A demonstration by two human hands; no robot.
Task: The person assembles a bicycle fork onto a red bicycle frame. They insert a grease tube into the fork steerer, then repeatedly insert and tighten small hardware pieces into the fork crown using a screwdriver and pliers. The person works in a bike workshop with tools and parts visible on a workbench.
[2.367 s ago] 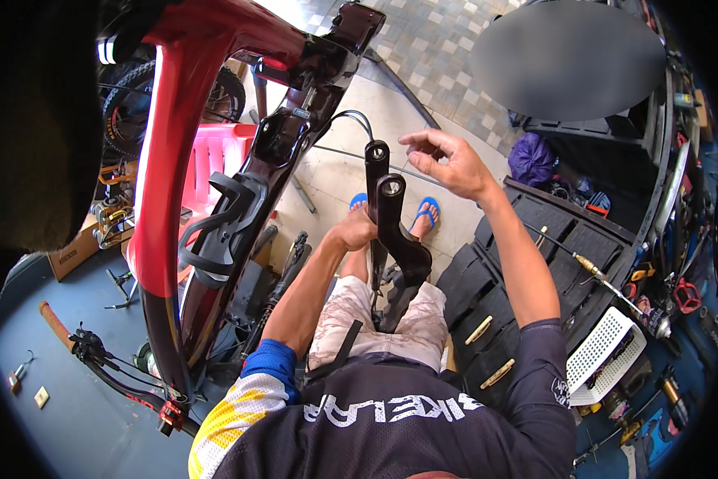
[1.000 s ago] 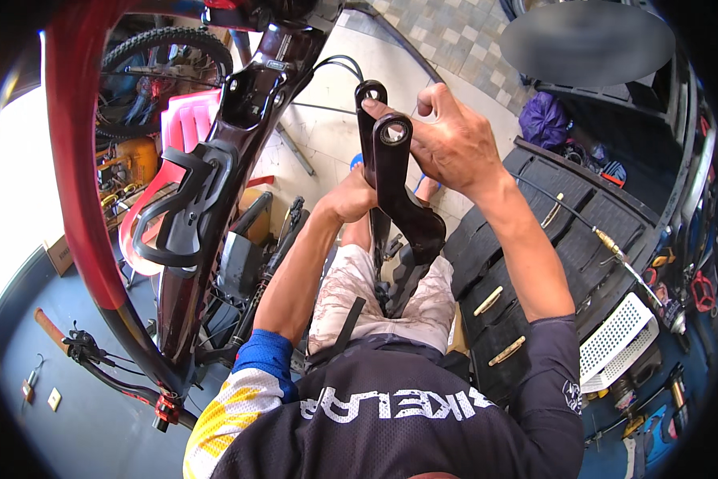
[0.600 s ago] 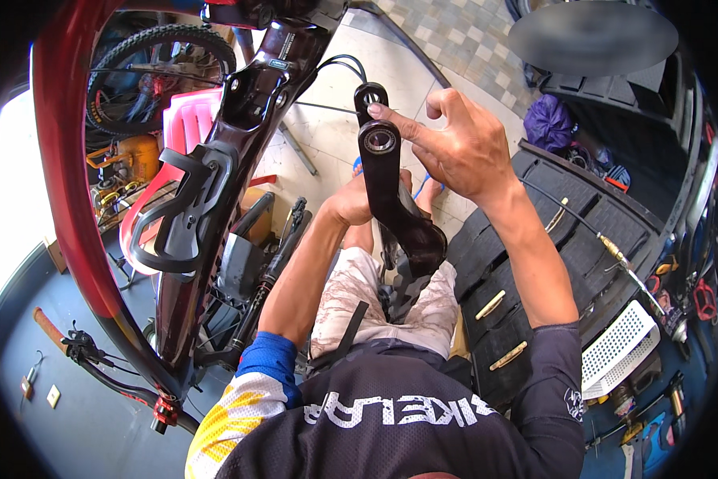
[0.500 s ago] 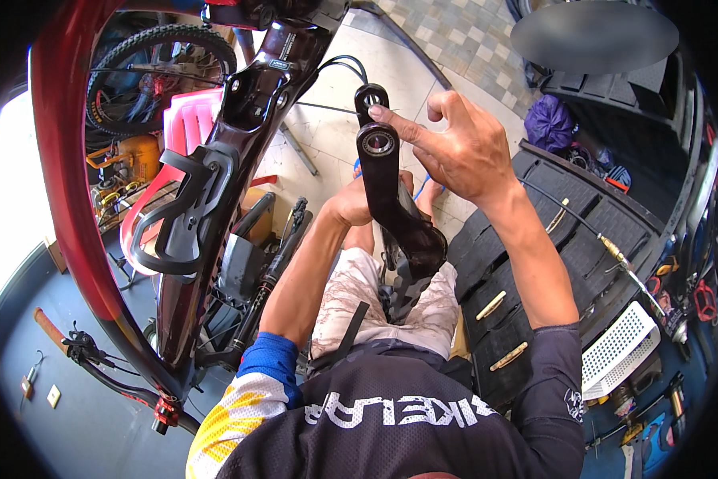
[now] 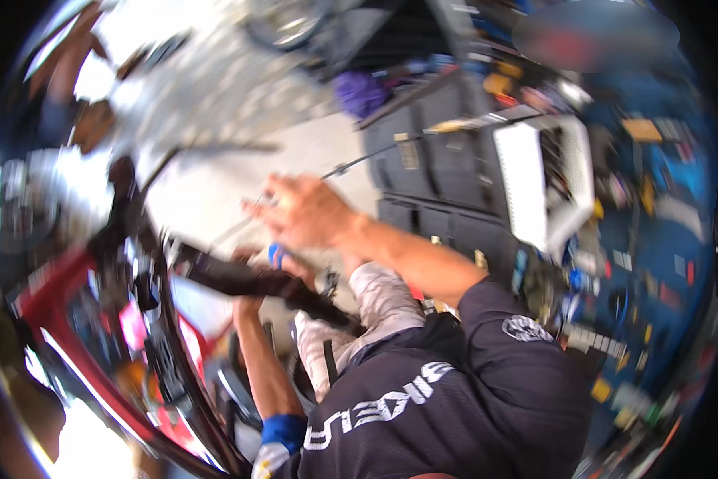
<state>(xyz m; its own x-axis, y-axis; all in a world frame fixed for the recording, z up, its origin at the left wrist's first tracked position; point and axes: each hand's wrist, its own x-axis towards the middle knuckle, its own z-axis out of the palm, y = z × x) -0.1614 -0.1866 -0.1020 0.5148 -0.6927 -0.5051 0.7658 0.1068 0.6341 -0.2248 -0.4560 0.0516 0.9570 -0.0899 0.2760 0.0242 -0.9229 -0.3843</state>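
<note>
A dark, curved bicycle swingarm (image 5: 271, 285) lies slantwise in front of my lap, blurred by motion. My left hand (image 5: 249, 257) is on its far side, gripping it, with most of the fingers hidden behind it. Above and to the right of the swingarm hovers my right hand (image 5: 307, 211), apart from it. Its fingers are bent but smeared, so whether they pinch anything cannot be seen. To the left stands the red and dark bicycle frame (image 5: 71, 311), with its black bottle cage (image 5: 166, 363) facing me.
A dark ribbed bench (image 5: 447, 188) stands to the right, with a thin black hose (image 5: 351, 166) passing near my right hand. On it rests a white perforated basket (image 5: 522, 180). Purple cloth (image 5: 361, 94) lies beyond. Blurred tools cover the blue surface (image 5: 662, 263) at far right.
The view has swung to the right and blurred. My right hand has come away from the bearing end of the swingarm. The swingarm now points more to the left, my left hand still on it.
</note>
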